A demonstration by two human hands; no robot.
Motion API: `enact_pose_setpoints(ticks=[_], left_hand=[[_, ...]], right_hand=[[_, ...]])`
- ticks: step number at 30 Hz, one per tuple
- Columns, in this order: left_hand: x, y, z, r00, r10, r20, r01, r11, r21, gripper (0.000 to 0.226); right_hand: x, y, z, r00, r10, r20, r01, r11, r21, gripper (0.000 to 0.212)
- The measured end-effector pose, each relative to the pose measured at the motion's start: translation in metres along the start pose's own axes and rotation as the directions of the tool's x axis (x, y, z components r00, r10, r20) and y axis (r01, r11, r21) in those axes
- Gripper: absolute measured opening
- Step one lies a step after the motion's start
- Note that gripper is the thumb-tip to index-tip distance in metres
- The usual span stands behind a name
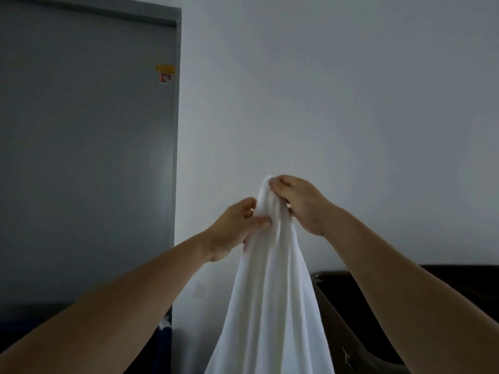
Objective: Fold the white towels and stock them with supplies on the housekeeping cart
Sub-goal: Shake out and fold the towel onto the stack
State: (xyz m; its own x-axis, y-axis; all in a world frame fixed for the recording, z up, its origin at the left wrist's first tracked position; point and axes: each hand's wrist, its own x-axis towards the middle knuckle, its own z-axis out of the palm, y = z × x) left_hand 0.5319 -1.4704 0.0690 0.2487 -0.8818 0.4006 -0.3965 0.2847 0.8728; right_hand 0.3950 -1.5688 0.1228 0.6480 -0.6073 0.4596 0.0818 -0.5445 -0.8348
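Observation:
A white towel [270, 292] hangs straight down in front of me, bunched at its top and spreading wider toward the bottom of the view. My right hand [299, 203] grips the bunched top of the towel from the right, held up high. My left hand [235, 228] pinches the towel's edge just below and to the left, thumb against the cloth. Both arms are stretched out and raised. The towel's lower end is cut off by the frame.
A dark brown bin or cart compartment [359, 319] stands at the lower right behind the towel. A grey door [86, 157] with a small yellow and red sticker [165, 73] fills the left. A plain white wall [337, 103] is ahead. A dark object sits low left.

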Motion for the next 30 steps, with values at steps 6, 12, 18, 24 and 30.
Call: enact_pose_setpoints(ticks=[6, 12, 18, 24, 30], left_hand=[[-0.003, 0.026, 0.003, 0.978, 0.199, 0.059, -0.207, 0.964, 0.169, 0.021], [-0.009, -0.004, 0.009, 0.991, 0.047, 0.128, -0.118, 0.765, 0.633, 0.037], [-0.011, -0.024, 0.027, 0.993, -0.032, 0.115, -0.033, 0.849, 0.527, 0.036], [-0.025, -0.047, 0.034, 0.999, -0.037, -0.008, 0.038, 0.975, 0.22, 0.034], [-0.042, -0.074, 0.033, 0.995, -0.101, 0.013, 0.1, 0.99, 0.1, 0.029]], right_hand=[[0.0, -0.006, -0.019, 0.999, -0.019, 0.032, 0.016, 0.996, 0.084, 0.033], [-0.004, 0.001, -0.032, 0.998, -0.006, -0.07, 0.018, 0.984, 0.18, 0.025], [-0.002, 0.018, -0.028, 0.979, 0.123, -0.164, -0.104, 0.987, 0.12, 0.033], [0.008, 0.014, -0.032, 0.946, -0.066, -0.318, 0.064, 0.998, -0.015, 0.042], [0.022, -0.001, -0.041, 0.879, -0.153, -0.451, 0.143, 0.988, -0.056, 0.043]])
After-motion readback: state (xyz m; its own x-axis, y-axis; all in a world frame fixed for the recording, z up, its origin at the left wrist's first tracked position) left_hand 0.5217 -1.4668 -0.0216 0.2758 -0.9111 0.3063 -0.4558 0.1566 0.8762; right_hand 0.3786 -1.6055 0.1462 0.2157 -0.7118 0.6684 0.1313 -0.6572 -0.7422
